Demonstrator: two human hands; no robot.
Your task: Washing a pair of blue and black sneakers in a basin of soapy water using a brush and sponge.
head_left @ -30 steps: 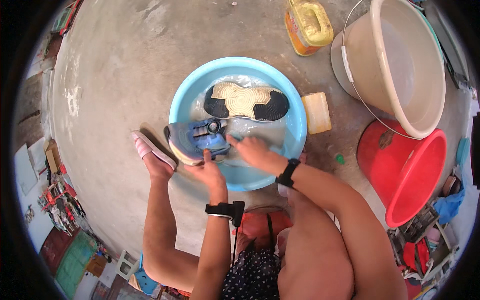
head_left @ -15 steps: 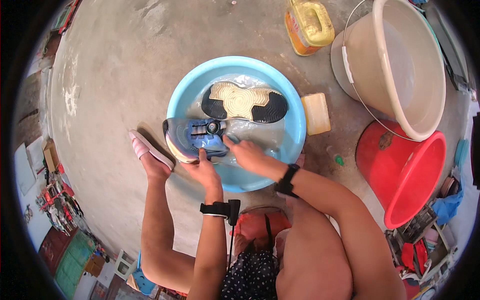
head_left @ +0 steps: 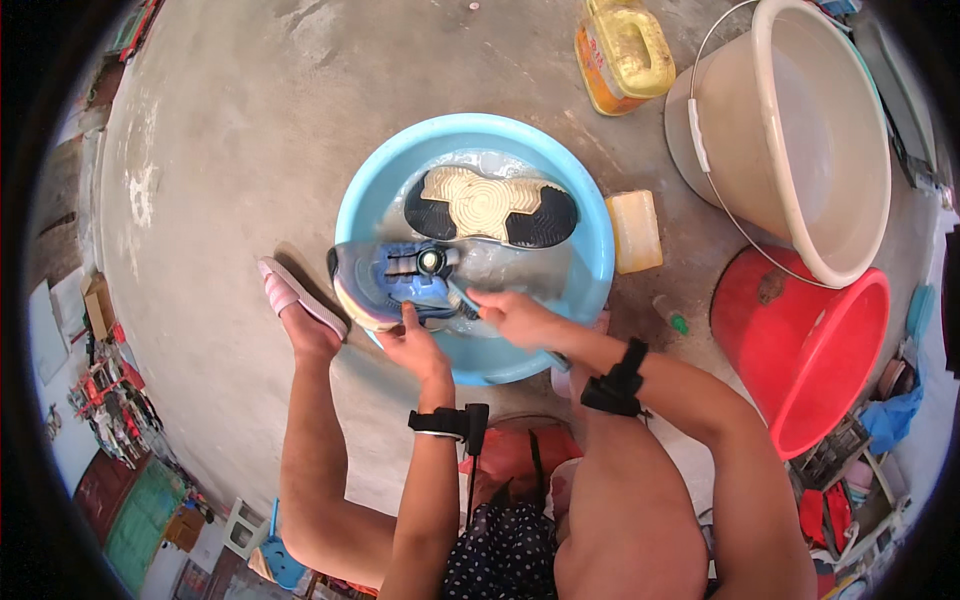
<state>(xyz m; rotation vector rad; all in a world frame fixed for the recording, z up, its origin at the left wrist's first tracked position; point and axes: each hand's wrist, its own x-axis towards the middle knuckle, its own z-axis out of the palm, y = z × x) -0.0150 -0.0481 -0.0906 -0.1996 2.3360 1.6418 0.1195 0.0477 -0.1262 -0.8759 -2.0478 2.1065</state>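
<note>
A round light-blue basin (head_left: 590,250) holding shallow water is seen from above, set on a bare concrete floor (head_left: 250,150). Inside it, toward the far side, a shoe (head_left: 490,207) is laid sole-up, its cream tread edged in black. A second shoe, blue and grey (head_left: 385,285), is propped on the basin's near left rim, tilted on its side with its blue sole turned upward. This blue shoe is gripped at its near edge by the left hand (head_left: 412,345), whose fingers are curled closed against it. The right hand (head_left: 510,315) is closed around the handle of a small brush (head_left: 462,298), and the brush head is pressed against the blue shoe's sole, just beside the left hand. A black band is worn on each wrist.

A foot in a pink sandal (head_left: 295,300) is planted on the floor just left of the basin. To the basin's right, a pale yellow block of soap (head_left: 636,232) is lying on the floor, nearly touching the rim. Farther right, a large cream bucket (head_left: 800,130) with a wire handle is standing beside a red bucket (head_left: 810,350). A yellow and orange jug (head_left: 625,50) is set beyond the basin, near the cream bucket.
</note>
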